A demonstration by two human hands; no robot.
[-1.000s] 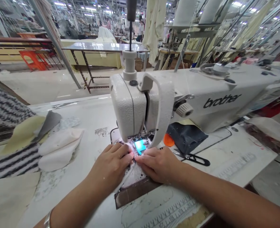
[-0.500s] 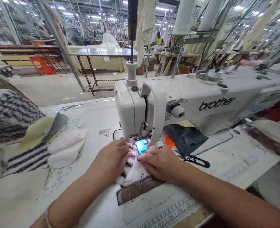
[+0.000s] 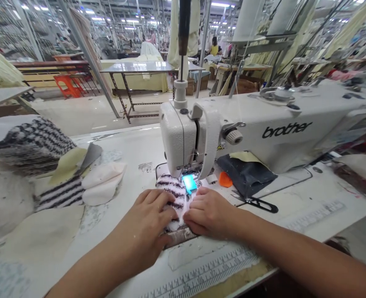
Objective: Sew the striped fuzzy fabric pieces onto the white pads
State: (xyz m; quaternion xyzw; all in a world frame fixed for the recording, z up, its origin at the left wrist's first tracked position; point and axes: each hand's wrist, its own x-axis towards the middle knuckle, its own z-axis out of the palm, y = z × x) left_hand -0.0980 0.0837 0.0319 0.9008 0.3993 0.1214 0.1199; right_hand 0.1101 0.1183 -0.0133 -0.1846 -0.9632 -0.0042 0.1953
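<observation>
A fuzzy piece of white fabric with dark stripes (image 3: 171,184) lies at the needle area of a white sewing machine (image 3: 178,136). My left hand (image 3: 148,221) rests on its left part, fingers stretched out and apart. Close to the machine's foot, my right hand (image 3: 212,213) has its fingers curled together on the pale right edge of the same fabric; the fingertips are partly hidden. Between the hands and the needle shines a bright blue-lit plate (image 3: 189,183).
On the left lie striped fuzzy pieces (image 3: 60,194), a cream piece (image 3: 46,231) and a pale pink piece (image 3: 104,182). Right of the needle are an orange piece (image 3: 225,179), dark folded cloth (image 3: 247,174) and black-handled snips (image 3: 260,203). A printed ruler (image 3: 201,277) runs along the front edge.
My left hand has moved back from the needle and flattened, uncovering more striped fabric. The right hand stays on the fabric's edge. The whole view has shifted slightly.
</observation>
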